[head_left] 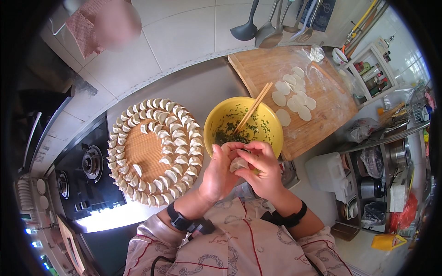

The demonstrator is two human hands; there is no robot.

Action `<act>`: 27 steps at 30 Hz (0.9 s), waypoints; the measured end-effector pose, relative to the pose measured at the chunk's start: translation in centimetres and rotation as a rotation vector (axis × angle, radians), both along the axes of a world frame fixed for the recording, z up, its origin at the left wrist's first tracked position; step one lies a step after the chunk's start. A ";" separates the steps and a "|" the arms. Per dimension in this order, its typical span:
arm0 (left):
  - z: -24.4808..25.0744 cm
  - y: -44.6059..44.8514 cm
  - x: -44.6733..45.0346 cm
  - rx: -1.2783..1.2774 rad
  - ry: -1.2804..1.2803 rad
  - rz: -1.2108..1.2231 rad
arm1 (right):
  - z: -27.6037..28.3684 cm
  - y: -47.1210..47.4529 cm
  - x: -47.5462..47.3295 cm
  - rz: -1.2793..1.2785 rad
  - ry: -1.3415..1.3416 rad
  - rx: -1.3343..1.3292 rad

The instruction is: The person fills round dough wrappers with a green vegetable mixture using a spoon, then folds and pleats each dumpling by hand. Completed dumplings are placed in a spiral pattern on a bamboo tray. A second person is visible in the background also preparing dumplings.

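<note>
Between my two hands, just over the near rim of a yellow bowl (209,126), a dumpling (238,165) in a pale wrapper is pinched. My left hand (221,172) cups it from the left. Fingers and thumb of my right hand (260,169) press on its edge from the right; much of the dumpling is hidden behind them. Chopped green filling (226,134) lies in the bowl and sticks to its wall. A pair of wooden chopsticks (253,108) leans in the bowl, tips in the filling. To the left, a round slatted tray (140,151) carries rings of folded dumplings (179,141).
A floured wooden board (262,69) at the right bears several round wrappers (298,100) and a rolling pin (328,76). A gas stove (93,162) stands at the left. Ladles and spatulas (271,32) hang on the wall. A shelf rack (366,179) is at far right.
</note>
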State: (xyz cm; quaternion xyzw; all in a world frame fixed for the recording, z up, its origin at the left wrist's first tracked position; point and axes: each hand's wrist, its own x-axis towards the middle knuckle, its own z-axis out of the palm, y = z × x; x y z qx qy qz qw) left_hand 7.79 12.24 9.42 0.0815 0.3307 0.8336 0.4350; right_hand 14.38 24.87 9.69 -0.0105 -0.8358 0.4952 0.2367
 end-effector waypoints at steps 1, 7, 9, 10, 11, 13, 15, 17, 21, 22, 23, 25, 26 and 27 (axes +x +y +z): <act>0.2 0.1 0.0 0.006 0.041 0.014 | 0.0 0.0 -0.1 -0.009 -0.006 0.031; 0.8 0.2 -0.5 0.013 0.018 -0.028 | 0.3 0.5 -1.2 0.122 0.156 0.011; 0.7 0.1 -1.0 0.007 -0.129 -0.113 | 0.4 0.9 -1.3 0.144 0.029 -0.075; 0.5 0.0 -1.2 -0.001 -0.208 -0.153 | 0.4 1.1 -1.6 0.171 0.036 -0.092; 0.3 -0.1 -1.3 0.000 -0.273 -0.166 | 0.4 1.3 -1.8 0.139 -0.025 -0.031; -0.1 -0.2 -1.6 0.036 -0.404 -0.198 | 0.4 1.4 -2.0 0.068 -0.048 0.110; -0.6 -0.3 -2.0 0.071 -0.370 -0.121 | 0.2 1.1 -2.0 -0.151 0.105 0.223; -1.0 -0.6 -1.7 0.111 -0.335 -0.061 | 0.2 0.7 -1.1 -0.264 0.111 0.491; -1.3 -0.8 -0.6 0.116 -0.232 -0.014 | -0.9 -1.2 -0.9 -0.082 -0.058 0.651; -1.3 -0.8 -0.4 0.111 -0.202 -0.008 | -1.3 -1.6 -1.4 -0.109 -0.019 0.717; -1.4 -0.9 -0.4 0.104 -0.206 0.005 | -1.4 -1.7 -1.6 -0.116 0.009 0.732; -1.5 -1.1 -0.4 0.085 -0.214 0.046 | -1.7 -2.1 -2.0 -0.087 0.020 0.756; -1.7 -1.2 -0.5 0.086 -0.198 0.053 | -1.7 -2.3 -2.1 -0.070 0.010 0.732; -1.8 -1.3 -0.6 0.087 -0.185 0.068 | -1.6 -2.4 -2.2 -0.051 0.000 0.707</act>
